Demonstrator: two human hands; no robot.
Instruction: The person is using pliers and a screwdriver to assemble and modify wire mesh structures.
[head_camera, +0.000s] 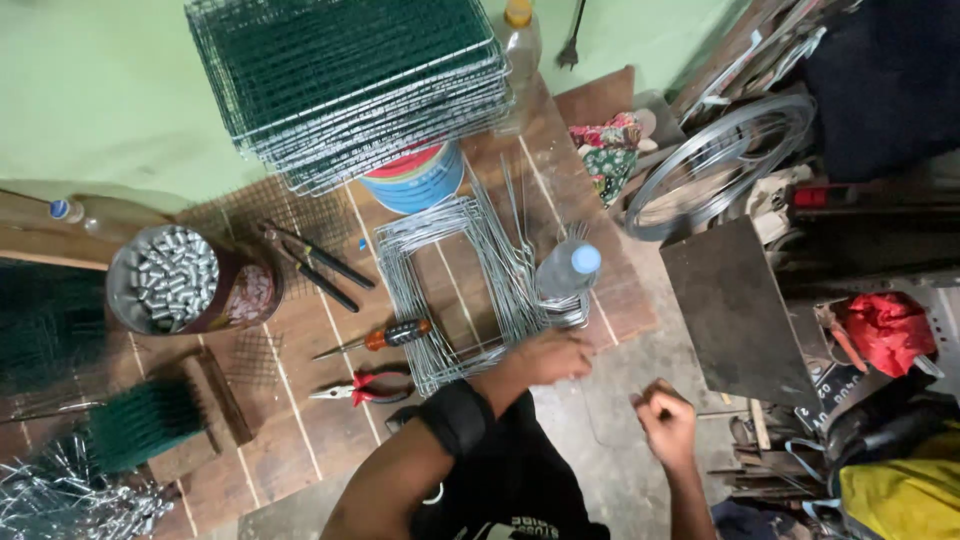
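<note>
Left hand (553, 357) at wire frames (455, 290) — seemingly touching

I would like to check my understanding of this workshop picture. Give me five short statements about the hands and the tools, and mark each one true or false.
1. The left hand rests at the edge of the pile of bent wire frames. True.
2. The right hand holds the red-handled pliers. False: the pliers lie on the wooden table, apart from both hands.
3. A screwdriver with an orange handle lies just above the pliers. True.
4. The round tin is full of water. False: it holds small metal pieces.
5. A stack of green wire mesh panels sits at the far side of the table. True.
</note>
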